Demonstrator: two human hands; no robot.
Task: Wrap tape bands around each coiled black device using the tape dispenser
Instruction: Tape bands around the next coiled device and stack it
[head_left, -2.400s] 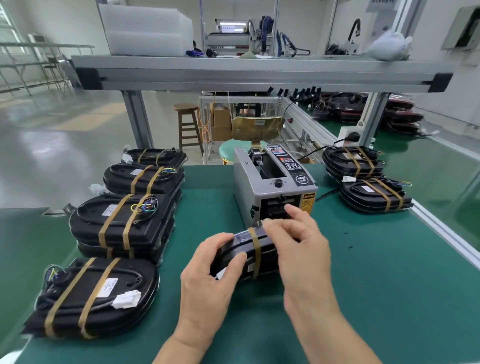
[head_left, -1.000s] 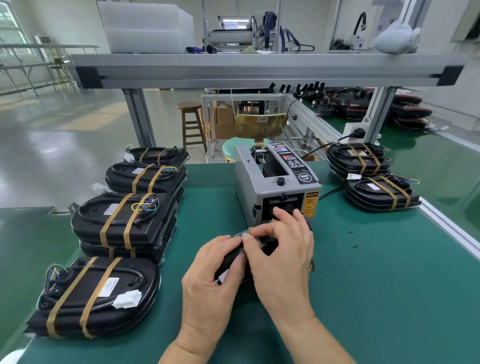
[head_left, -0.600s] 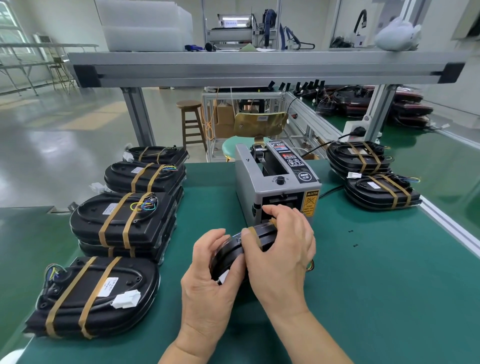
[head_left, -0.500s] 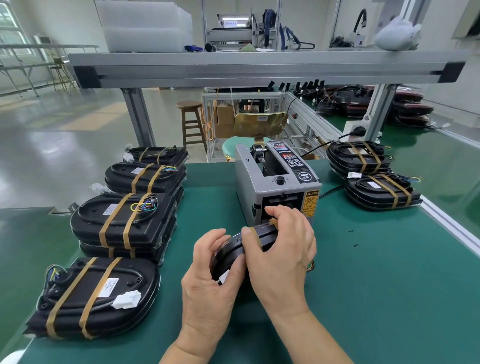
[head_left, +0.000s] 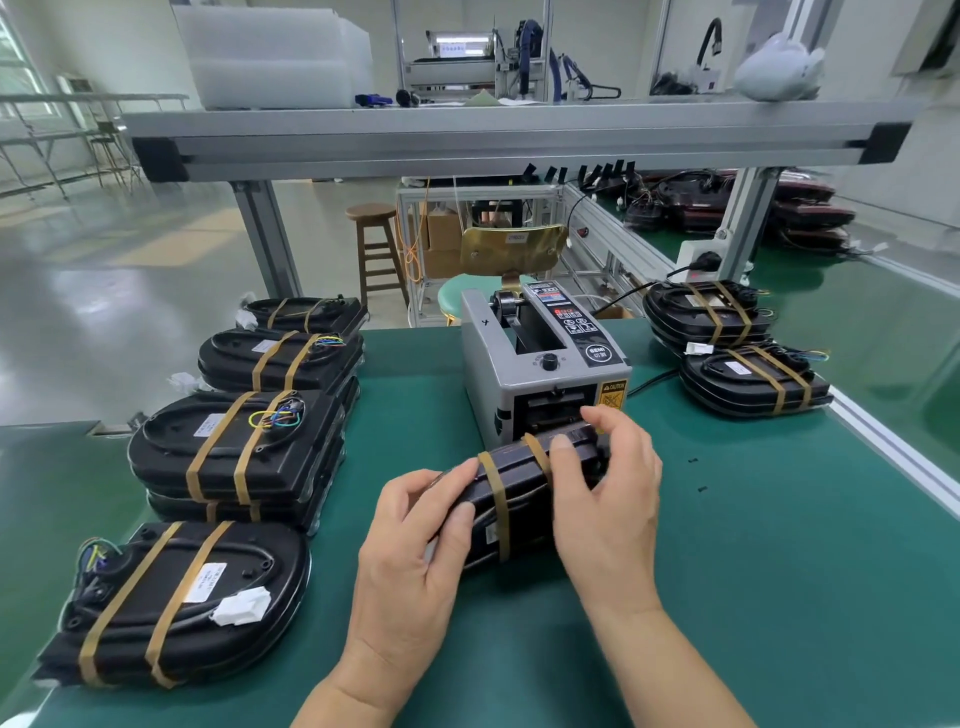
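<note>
Since the frame of half a second ago, the black device has turned a little between my hands. I now see its long upper edge, which the right hand covered before. It stands on its edge on the green table, just in front of the mouth of the tape dispenser.

My left hand grips the left end, with the fingers curled over the top and the thumb on the near face. My right hand holds the right end. Its fingers are curled over the far side and its thumb presses on the top edge.

One tape band goes around the device near the left hand. A second band lies just beside the right thumb.

Stacks of taped devices lie at the left of the table, and more of them lie at the right.
</note>
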